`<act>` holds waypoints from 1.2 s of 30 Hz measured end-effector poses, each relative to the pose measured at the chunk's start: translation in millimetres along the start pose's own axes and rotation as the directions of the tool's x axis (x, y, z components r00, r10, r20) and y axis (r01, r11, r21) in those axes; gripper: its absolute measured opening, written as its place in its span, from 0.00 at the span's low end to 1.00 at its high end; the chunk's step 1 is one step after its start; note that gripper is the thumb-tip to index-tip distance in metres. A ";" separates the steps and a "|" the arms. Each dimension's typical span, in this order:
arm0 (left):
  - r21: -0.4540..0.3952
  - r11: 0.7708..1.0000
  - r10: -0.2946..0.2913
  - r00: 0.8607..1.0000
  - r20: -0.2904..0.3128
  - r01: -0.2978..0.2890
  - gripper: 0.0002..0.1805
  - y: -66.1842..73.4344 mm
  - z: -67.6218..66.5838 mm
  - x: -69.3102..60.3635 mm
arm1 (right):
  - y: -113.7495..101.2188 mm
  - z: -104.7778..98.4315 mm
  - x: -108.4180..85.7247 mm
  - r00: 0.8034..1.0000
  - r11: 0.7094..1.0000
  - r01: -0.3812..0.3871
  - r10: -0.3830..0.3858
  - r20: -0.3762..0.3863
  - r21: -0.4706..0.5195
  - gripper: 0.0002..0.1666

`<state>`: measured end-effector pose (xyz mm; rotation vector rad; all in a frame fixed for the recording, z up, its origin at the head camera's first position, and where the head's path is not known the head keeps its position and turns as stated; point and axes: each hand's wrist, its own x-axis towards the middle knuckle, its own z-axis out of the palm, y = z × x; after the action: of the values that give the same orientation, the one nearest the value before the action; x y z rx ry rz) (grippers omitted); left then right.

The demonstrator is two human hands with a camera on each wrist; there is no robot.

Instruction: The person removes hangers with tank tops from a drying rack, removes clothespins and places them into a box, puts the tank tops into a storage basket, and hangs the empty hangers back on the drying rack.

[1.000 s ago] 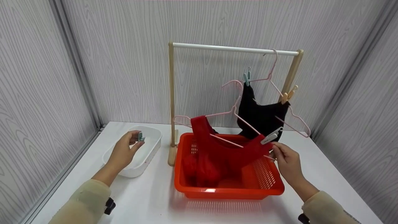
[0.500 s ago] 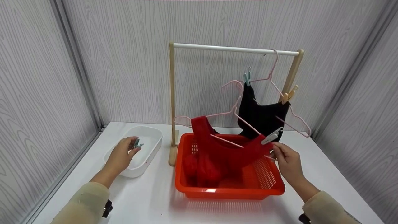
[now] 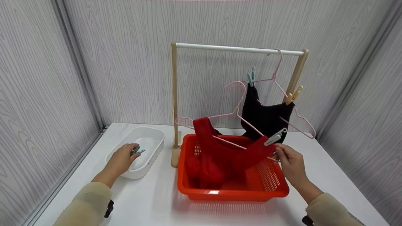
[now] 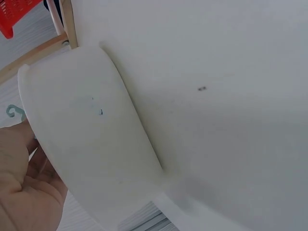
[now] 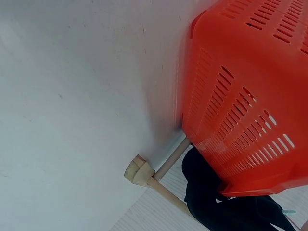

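Observation:
My left hand [image 3: 119, 160] pinches a teal clothespin [image 3: 137, 150] over the white plastic basin [image 3: 143, 171]. In the left wrist view the basin's outer wall [image 4: 91, 134] covers part of that hand. My right hand [image 3: 292, 163] pinches the right end of a pink hanger and the red cloth beside it. On this tilted hanger [image 3: 222, 115] is a red sleeveless top [image 3: 220, 153], with its lower part inside the red basket [image 3: 232, 195]. A white clothespin [image 3: 272, 140] clips its right strap. Its left strap bears no clothespin.
Behind the basket stands a wooden rack with a white rail [image 3: 226, 48]. From it hangs a black garment [image 3: 262, 114] on another pink hanger, clipped by a teal clothespin [image 3: 250, 79] and an orange one [image 3: 292, 96]. Patterned walls close in the table [image 3: 144, 201].
My left hand has lowered into the basin's area with the teal clothespin, which has turned in the fingers. The right hand, hanger and red top stay nearly still.

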<state>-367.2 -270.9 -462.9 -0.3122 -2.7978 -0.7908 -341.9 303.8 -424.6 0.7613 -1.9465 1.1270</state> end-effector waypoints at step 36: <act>0.114 0.972 -0.231 0.922 0.312 0.205 0.18 0.6 -0.4 13.1 | -12.8 5.0 2.2 1.000 1.000 0.002 -0.002 0.001 0.030 0.15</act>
<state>-379.5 -268.7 -458.8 -0.1256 -3.2081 -0.7278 -334.7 293.4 -418.7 0.7793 -1.9329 1.1576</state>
